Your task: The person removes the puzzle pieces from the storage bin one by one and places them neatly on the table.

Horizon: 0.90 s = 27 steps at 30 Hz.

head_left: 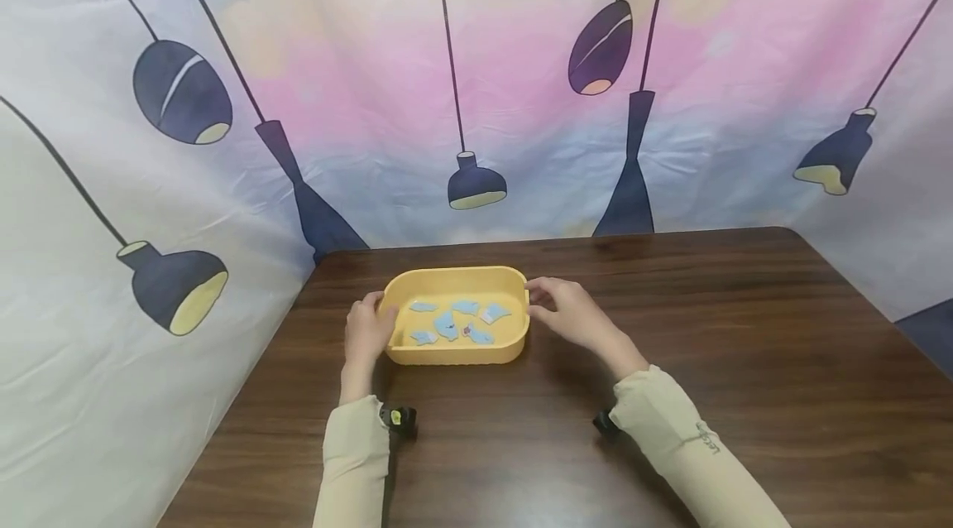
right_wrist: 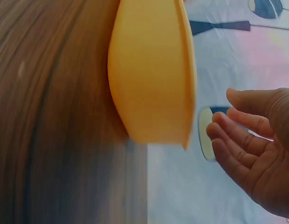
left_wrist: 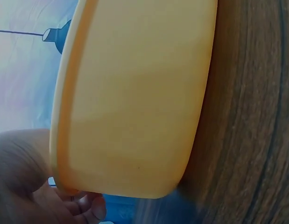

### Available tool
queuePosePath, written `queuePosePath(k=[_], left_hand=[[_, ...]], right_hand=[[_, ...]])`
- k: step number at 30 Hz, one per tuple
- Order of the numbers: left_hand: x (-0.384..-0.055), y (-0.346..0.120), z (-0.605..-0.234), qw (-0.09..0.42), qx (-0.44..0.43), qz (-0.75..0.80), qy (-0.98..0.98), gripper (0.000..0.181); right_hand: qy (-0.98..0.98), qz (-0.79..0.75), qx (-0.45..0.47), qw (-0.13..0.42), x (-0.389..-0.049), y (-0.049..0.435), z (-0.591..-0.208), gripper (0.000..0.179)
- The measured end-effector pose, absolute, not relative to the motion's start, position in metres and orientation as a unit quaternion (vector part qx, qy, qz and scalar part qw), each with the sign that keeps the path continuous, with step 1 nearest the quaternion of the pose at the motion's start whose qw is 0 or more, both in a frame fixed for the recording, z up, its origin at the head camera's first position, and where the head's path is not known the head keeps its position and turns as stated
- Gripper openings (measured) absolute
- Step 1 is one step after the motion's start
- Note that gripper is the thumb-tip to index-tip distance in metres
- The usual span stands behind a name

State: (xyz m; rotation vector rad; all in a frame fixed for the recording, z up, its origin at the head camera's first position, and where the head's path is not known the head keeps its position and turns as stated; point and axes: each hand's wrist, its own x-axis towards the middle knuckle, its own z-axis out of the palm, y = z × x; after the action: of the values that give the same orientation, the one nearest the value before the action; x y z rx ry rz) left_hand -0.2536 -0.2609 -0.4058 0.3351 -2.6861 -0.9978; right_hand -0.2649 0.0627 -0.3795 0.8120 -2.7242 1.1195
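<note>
A shallow yellow plastic tray (head_left: 457,356) with rounded corners stands on the table. Inside it lie several flat, light-blue pieces (head_left: 446,325) with irregular outlines, spread apart on the bottom. My left hand (head_left: 365,338) grips the tray's left end; in the left wrist view its thumb lies over the rim and its fingers curl around the outside. Close to the tray's right end is my right hand (head_left: 575,314). The right wrist view shows a gap between that hand (right_wrist: 256,149) and the tray wall (right_wrist: 149,70), with the fingers loosely bent and holding nothing.
The dark brown wooden table (head_left: 715,304) reaches back to a hanging cloth (head_left: 402,81) printed with lamps. Cloth also hangs along the left side. A small black device (head_left: 399,420) sits at the left wrist, another (head_left: 606,424) at the right.
</note>
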Motion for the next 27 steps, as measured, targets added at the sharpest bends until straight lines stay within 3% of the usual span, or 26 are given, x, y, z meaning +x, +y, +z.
queuePosePath(k=[6,14,27], left_hand=[[-0.251,-0.266,-0.407,0.156,0.13,-0.342,-0.917,0.043],[-0.256,-0.268,-0.413,0.138,0.137,-0.35,-0.916,0.04],[-0.256,-0.269,-0.415,0.142,0.14,-0.359,-0.912,0.04]], right_hand=[[-0.88,0.376,0.289,-0.015,-0.273,0.016,-0.386,0.038],[-0.901,0.306,0.285,-0.118,-0.284,-0.02,-0.399,0.041],[-0.927,0.218,0.248,-0.18,-0.292,-0.035,-0.405,0.056]])
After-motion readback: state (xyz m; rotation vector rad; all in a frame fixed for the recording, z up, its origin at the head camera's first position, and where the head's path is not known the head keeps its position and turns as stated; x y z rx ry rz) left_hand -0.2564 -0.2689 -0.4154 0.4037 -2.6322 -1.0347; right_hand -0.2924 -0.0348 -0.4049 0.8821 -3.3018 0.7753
